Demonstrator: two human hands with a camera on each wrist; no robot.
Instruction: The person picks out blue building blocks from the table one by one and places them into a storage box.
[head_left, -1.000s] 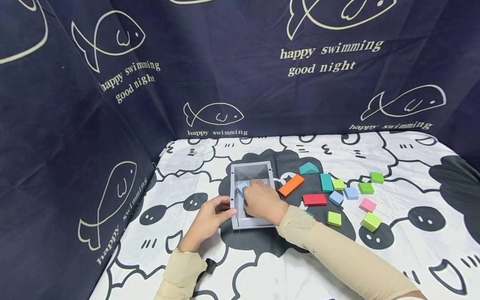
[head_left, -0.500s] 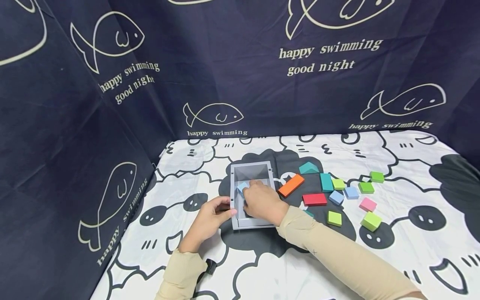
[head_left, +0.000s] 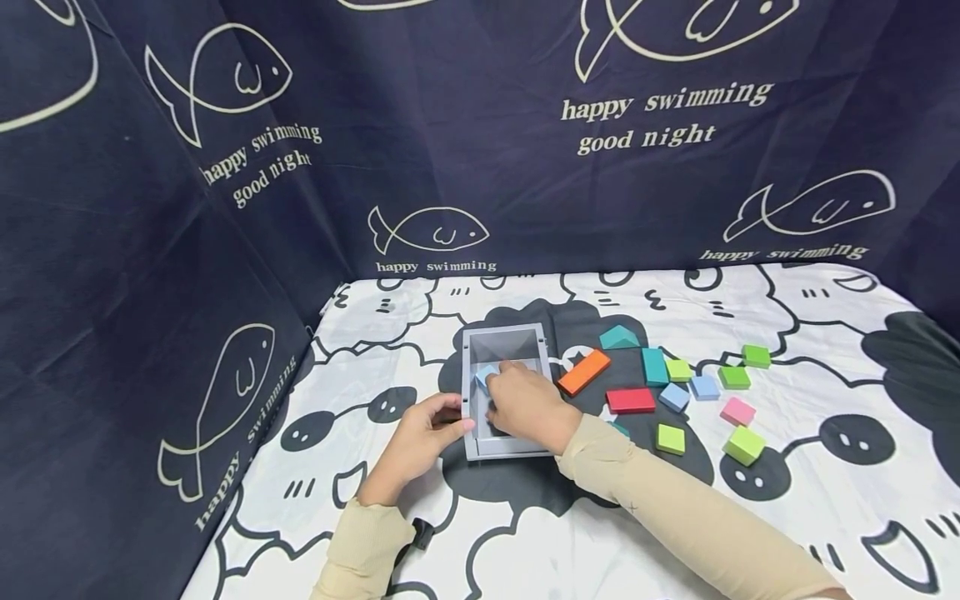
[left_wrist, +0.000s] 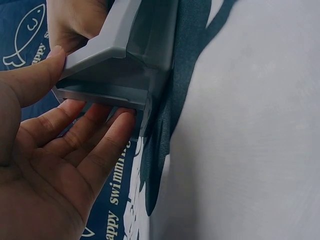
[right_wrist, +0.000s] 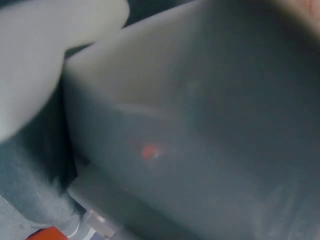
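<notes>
A grey open-topped box (head_left: 506, 448) lies on the patterned cloth in the head view. My left hand (head_left: 415, 437) holds its left wall, thumb at the rim and fingers on the outer side. The left wrist view shows that hand (left_wrist: 65, 145) with the thumb above the box's edge (left_wrist: 107, 47) and several fingertips under it. My right hand (head_left: 528, 406) reaches down into the box, knuckles bent. Close by its fingers, inside the box, sits a light blue block (head_left: 485, 375). The right fingertips are hidden, so any grip is unclear. The right wrist view is mostly blurred grey box wall (right_wrist: 165, 125).
Right of the box lie an orange block (head_left: 584, 372), a red block (head_left: 630, 401), a teal block (head_left: 654, 367), a teal roof-shaped block (head_left: 618, 337), a pink block (head_left: 738, 411) and several green and blue ones. A dark fish-print curtain (head_left: 450, 150) stands behind the table.
</notes>
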